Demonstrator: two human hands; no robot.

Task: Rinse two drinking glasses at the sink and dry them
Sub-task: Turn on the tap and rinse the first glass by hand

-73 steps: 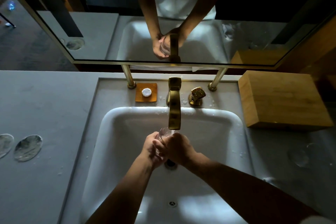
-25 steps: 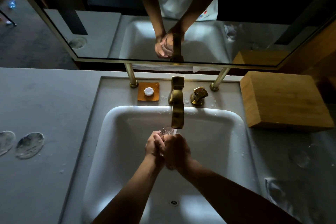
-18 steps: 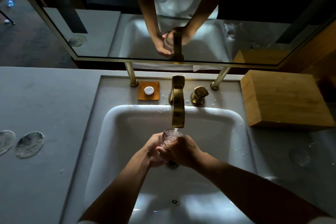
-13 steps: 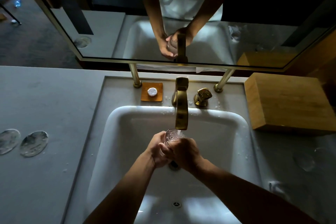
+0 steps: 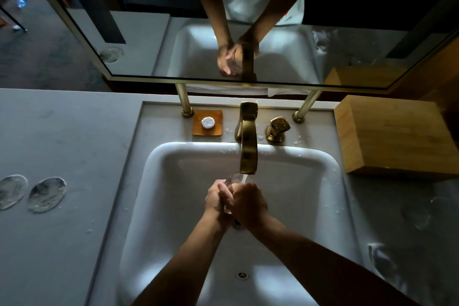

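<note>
Both hands, the left hand (image 5: 215, 197) and right hand (image 5: 248, 202), curl their fingers around one drinking glass (image 5: 235, 179), its rim just beyond the fingertips under the brass faucet (image 5: 248, 151) stream, so a firm grip while turning it should rinse it evenly.

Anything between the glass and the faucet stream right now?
Nothing visible. Left hand and right hand hold the glass over the sink, its rim directly under the faucet spout, with water running into it.
</note>
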